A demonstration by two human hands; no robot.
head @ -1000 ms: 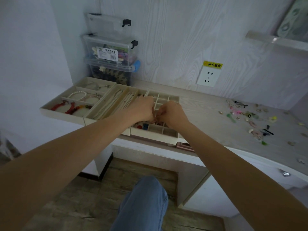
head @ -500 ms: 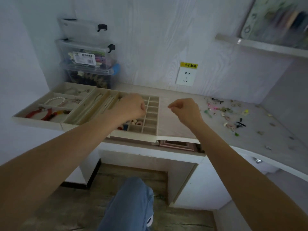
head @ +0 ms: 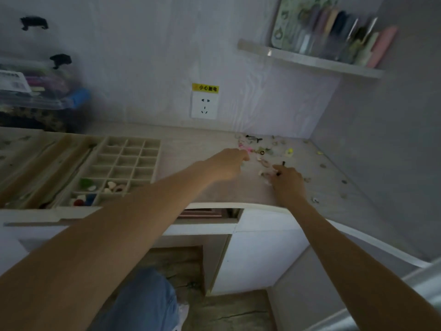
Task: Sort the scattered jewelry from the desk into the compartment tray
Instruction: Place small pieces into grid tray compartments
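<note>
Pale wood-grain surface point(head: 202, 185) runs along the wall; beige compartment tray point(head: 130, 161) sits at its left end, a few small pieces already in its near cells, most cells showing nothing; scattered jewelry pile point(head: 265, 151) of small pink, green, yellow and black bits lies well apart from it at the right, near the corner; white wall socket with a yellow label point(head: 204, 106) above between the two; blurred clear storage boxes point(head: 35, 91) stacked far left; shelf with coloured items point(head: 310, 60) upper right; both hands have left the tray, where they were together over the grid a second ago, and crossed to the pile, so a drop looks finished and a new pick is starting; left hand point(head: 226, 163) hovers at the pile's near left edge, fingers curled under, cannot tell if it holds anything; right hand point(head: 287, 180) is down on the pile's near side, fingers curled, seemingly pinching a small black piece point(head: 282, 163), grip blurred; much jewelry remains on the surface, so the task is far from done.
</note>
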